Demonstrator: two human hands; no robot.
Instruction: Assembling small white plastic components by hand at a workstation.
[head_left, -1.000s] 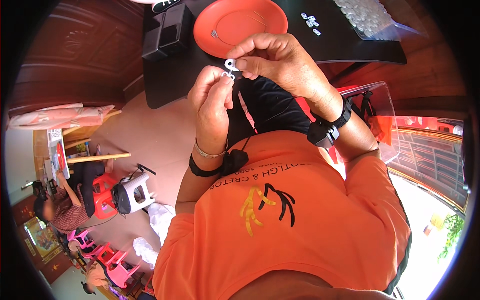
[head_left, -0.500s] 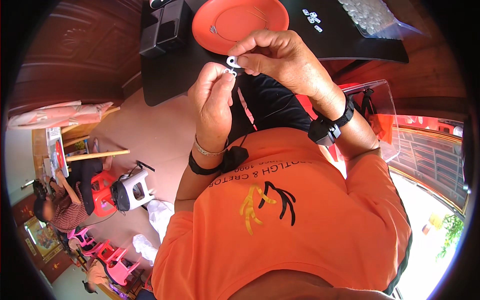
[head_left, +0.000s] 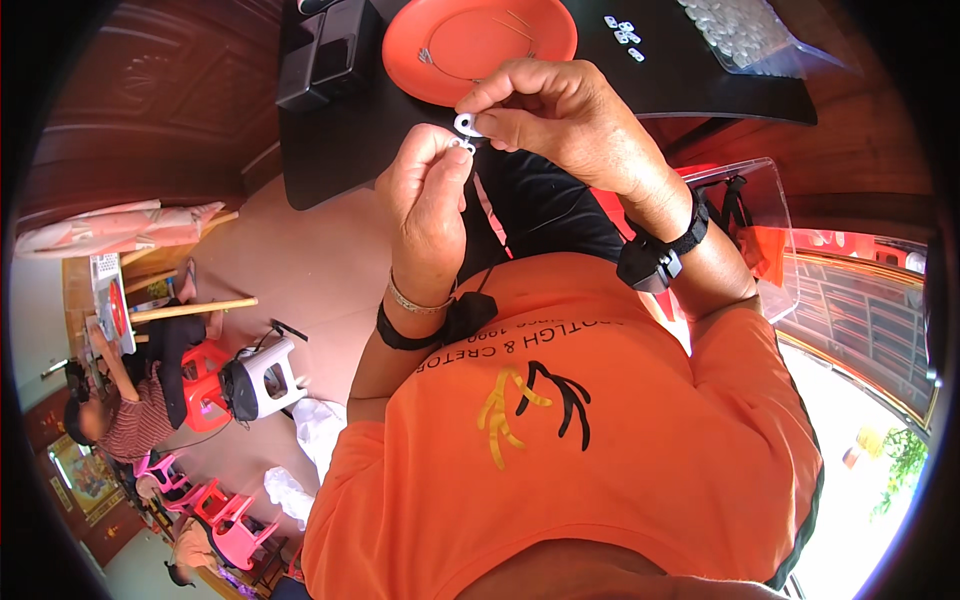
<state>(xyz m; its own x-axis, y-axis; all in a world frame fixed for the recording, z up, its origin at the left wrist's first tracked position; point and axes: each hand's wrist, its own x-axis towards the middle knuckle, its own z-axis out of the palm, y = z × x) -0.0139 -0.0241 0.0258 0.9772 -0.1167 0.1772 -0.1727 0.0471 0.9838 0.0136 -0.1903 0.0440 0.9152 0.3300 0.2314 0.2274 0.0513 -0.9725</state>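
Note:
My left hand (head_left: 428,195) is closed, its thumb and forefinger pinching a small white looped piece (head_left: 461,146). Just above, my right hand (head_left: 565,115) comes from the right and pinches a white plastic piece with a dark round hole (head_left: 466,124). The two pieces meet or nearly meet between my fingertips, with a thin shiny bit showing there; how they join is too small to tell. Behind my hands, an orange plate (head_left: 420,85) on the black table (head_left: 335,165) carries thin metal wires (head_left: 513,30) and a few small metal bits (head_left: 425,56).
Small white pieces (head_left: 622,33) lie right of the plate, near a clear container (head_left: 775,62) full of whitish pieces. A black box (head_left: 325,65) stands at the left. Red and white stools (head_left: 265,378) and a seated person (head_left: 140,415) are off to the left.
My hands and the white pieces hold almost the same position. At the far left, the seated person's arm has shifted.

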